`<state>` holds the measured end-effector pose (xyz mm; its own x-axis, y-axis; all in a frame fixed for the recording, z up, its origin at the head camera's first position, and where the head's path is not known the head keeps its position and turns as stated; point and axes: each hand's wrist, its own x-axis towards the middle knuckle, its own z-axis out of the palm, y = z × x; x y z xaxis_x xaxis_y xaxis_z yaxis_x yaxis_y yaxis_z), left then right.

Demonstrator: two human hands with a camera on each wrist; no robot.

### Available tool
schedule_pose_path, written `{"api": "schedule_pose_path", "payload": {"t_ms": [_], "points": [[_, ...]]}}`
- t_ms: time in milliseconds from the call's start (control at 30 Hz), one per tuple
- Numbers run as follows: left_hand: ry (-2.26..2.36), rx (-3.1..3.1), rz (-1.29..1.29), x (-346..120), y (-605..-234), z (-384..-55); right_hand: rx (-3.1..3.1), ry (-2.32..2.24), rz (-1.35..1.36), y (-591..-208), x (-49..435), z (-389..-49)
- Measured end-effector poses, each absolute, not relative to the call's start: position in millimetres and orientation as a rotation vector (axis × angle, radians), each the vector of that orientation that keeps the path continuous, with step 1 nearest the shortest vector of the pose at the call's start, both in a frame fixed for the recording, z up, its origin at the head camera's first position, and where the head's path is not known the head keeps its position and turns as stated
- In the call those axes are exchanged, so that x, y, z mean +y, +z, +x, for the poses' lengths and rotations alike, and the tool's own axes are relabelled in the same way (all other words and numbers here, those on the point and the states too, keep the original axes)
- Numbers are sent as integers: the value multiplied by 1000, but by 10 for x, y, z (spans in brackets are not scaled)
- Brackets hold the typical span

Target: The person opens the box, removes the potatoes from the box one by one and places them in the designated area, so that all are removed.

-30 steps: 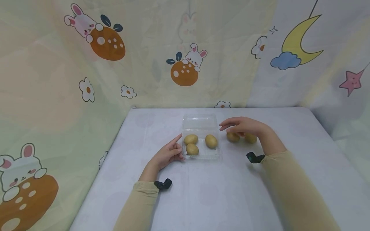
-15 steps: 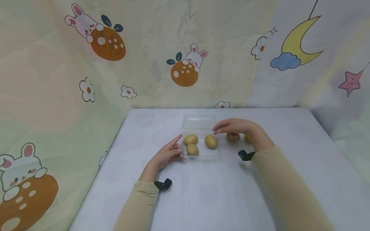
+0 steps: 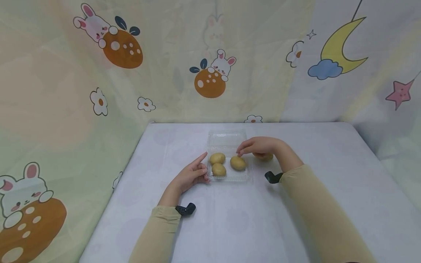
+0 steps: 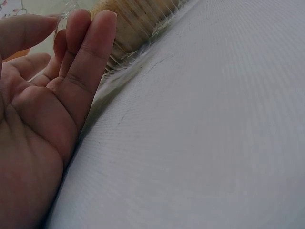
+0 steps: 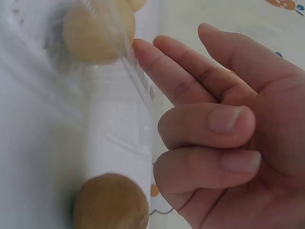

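A clear plastic clamshell box lies with its lid folded back, holding three potatoes. Two of them, an upper potato and a lower potato, touch at its left side. My left hand rests against the box's left wall, index finger extended; the left wrist view shows its fingers at the plastic. With extended fingertips, my right hand touches the right-hand potato. Two other fingers of that hand are bent and hold nothing.
Outside the box to the right, another potato sits partly under my right hand. A further potato seen there earlier is hidden by the hand and wrist. Patterned cloth hangs behind the white-covered table.
My right hand has moved left from above the loose potatoes to the box's right-hand potato. That potato has turned and shifted slightly left. My left hand has stayed put.
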<state>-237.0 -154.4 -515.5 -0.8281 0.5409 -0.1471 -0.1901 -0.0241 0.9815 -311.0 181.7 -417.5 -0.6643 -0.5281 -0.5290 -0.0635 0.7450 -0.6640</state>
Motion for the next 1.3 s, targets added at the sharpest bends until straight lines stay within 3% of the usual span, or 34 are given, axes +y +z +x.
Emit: {"api": "schedule_pose_path", "payload": {"t_ms": [1300], "points": [[1903,1737,412,-1558,-5176,-2387,2162,-708,-552,-4102,1524,-3127]]}}
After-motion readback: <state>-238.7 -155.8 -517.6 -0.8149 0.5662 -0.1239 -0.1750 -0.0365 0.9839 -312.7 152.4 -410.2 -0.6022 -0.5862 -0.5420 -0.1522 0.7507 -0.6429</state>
